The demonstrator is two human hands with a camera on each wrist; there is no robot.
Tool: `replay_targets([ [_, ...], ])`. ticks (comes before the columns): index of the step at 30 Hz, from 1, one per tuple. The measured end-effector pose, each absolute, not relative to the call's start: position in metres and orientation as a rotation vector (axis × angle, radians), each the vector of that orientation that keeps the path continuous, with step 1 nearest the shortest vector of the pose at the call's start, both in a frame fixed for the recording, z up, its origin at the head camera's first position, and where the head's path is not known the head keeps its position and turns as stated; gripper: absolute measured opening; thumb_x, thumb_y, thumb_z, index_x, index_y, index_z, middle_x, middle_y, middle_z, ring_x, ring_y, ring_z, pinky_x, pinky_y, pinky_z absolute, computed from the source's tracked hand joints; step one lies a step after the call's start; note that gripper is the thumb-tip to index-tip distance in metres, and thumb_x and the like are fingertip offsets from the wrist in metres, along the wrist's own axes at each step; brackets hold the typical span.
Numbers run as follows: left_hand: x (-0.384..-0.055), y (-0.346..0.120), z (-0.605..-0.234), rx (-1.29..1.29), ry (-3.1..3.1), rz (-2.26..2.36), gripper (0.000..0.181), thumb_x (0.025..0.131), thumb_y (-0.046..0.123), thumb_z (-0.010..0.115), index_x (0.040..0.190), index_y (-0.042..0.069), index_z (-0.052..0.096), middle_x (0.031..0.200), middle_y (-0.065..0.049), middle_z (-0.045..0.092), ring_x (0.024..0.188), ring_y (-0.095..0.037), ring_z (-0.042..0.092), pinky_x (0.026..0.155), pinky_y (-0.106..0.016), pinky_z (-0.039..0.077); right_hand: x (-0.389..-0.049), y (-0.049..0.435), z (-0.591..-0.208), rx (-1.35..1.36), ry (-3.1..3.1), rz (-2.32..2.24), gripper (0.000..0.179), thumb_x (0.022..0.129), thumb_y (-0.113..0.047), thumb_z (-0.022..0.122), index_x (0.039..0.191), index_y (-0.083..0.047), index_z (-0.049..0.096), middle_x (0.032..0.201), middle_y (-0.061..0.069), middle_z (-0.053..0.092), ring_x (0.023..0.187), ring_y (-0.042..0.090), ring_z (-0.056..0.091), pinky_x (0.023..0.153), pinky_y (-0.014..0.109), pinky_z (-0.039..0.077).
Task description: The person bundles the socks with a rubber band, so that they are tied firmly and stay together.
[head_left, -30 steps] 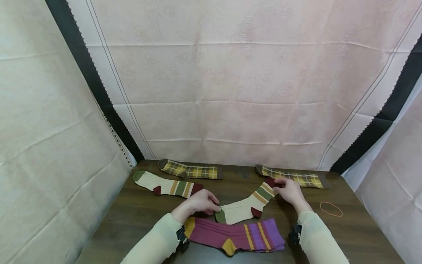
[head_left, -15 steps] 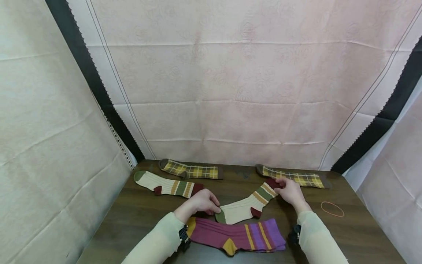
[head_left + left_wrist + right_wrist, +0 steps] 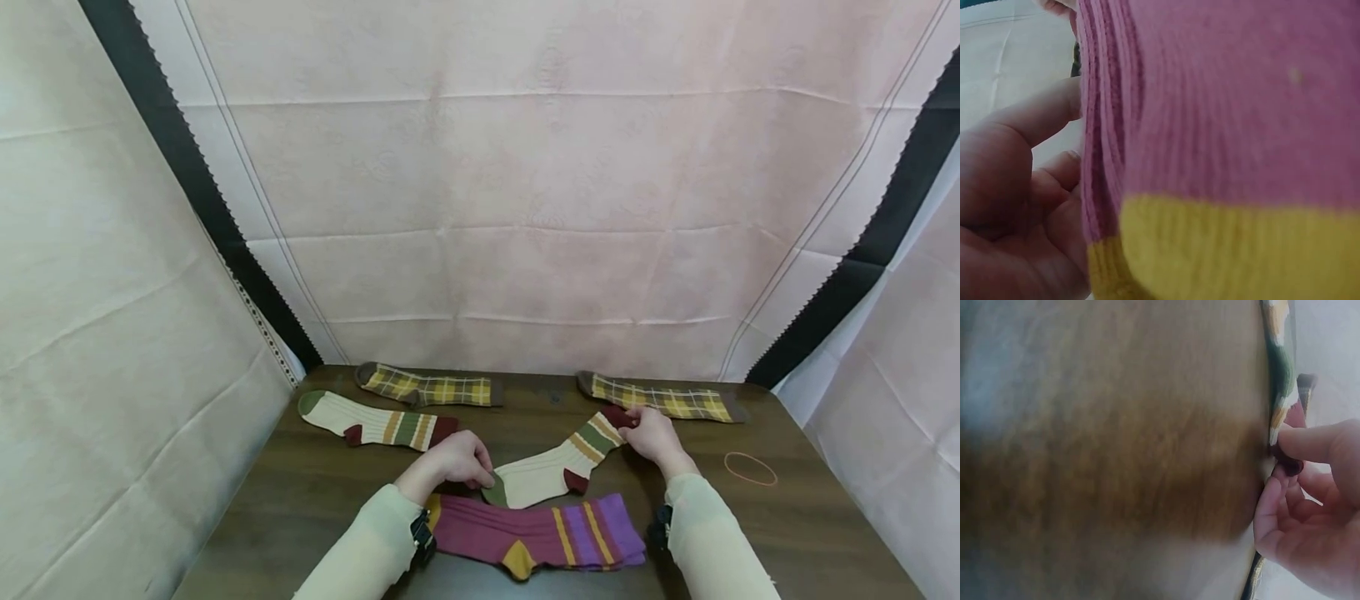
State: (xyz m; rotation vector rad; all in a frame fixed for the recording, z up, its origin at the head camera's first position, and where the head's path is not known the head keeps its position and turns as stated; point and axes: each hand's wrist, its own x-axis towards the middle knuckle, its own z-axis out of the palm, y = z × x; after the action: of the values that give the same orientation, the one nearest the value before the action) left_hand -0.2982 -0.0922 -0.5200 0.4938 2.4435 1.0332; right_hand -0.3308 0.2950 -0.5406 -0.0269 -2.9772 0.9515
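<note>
A cream sock point(image 3: 536, 477) with a green toe, maroon heel and green and tan stripes lies slanted mid-table. My right hand point(image 3: 654, 433) pinches its maroon cuff point(image 3: 1289, 464) between thumb and fingers. At the other end my left hand point(image 3: 453, 460) holds the green toe point(image 3: 496, 490) by its edge. In the left wrist view the purple socks hide that hand's fingertips. Those purple socks point(image 3: 487, 527), with yellow toes, yellow heels and striped cuffs, lie stacked just in front of the cream sock, beneath my left wrist.
A matching cream sock point(image 3: 367, 415) lies at the left. Two yellow plaid socks, one left point(image 3: 450, 391) and one right point(image 3: 667, 398), lie along the back edge. A thin pinkish rubber band point(image 3: 750, 470) is at the right on the wooden table point(image 3: 810, 533). Pale cloth point(image 3: 525, 208) hangs behind.
The whole head view has shifted slightly to the left. Both hands keep their places on the cream sock; the right cuff end shows only a slight shift.
</note>
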Motion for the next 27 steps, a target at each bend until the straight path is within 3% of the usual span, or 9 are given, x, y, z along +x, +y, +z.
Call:
replay_targets([
  [6,-0.298,-0.091,-0.52,0.521,2.446,1.002,0.009,0.088,0.004,0.082,0.082,0.007,0.076,0.075,0.001,0.07,0.064,-0.013,0.068,0.063,-0.028,0.055,-0.329,0.299,-0.542,-0.013,-2.98,0.997,0.034,0.087,-0.009,0.076,0.114,0.008,0.066,0.108,0.026,0.069,0.099,0.041,0.063,0.087,0.052,0.051],
  [12,-0.299,-0.09,-0.522,0.473,2.428,1.062,0.008,0.093,0.001,0.073,0.085,0.004,0.07,0.085,-0.002,0.067,0.064,-0.015,0.067,0.064,-0.032,0.06,-0.325,0.305,-0.544,-0.033,-2.893,1.273,0.046,0.08,0.001,0.077,0.12,0.011,0.056,0.105,0.025,0.066,0.095,0.035,0.063,0.08,0.038,0.05],
  [17,-0.3,-0.091,-0.524,0.371,2.351,1.187,0.005,0.101,0.001,0.066,0.099,0.001,0.061,0.094,-0.01,0.058,0.067,-0.019,0.064,0.065,-0.036,0.063,-0.324,0.31,-0.548,-0.041,-2.843,1.534,0.061,0.083,0.007,0.074,0.138,0.015,0.047,0.108,0.026,0.067,0.09,0.027,0.065,0.075,0.031,0.052],
  [22,-0.299,-0.094,-0.523,0.341,2.274,1.255,0.009,0.105,0.003,0.065,0.111,-0.001,0.06,0.101,-0.012,0.057,0.071,-0.02,0.064,0.069,-0.038,0.063,-0.324,0.314,-0.545,0.007,-2.871,1.549,0.06,0.085,0.004,0.074,0.139,0.019,0.051,0.114,0.028,0.068,0.095,0.025,0.065,0.079,0.031,0.051],
  [27,-0.298,-0.099,-0.522,0.346,2.239,1.295,0.023,0.098,0.006,0.075,0.116,-0.003,0.063,0.103,-0.011,0.062,0.07,-0.021,0.069,0.073,-0.039,0.063,-0.322,0.317,-0.542,0.007,-2.924,1.506,0.052,0.101,-0.015,0.072,0.141,0.014,0.055,0.131,0.03,0.065,0.114,0.035,0.064,0.093,0.042,0.052],
])
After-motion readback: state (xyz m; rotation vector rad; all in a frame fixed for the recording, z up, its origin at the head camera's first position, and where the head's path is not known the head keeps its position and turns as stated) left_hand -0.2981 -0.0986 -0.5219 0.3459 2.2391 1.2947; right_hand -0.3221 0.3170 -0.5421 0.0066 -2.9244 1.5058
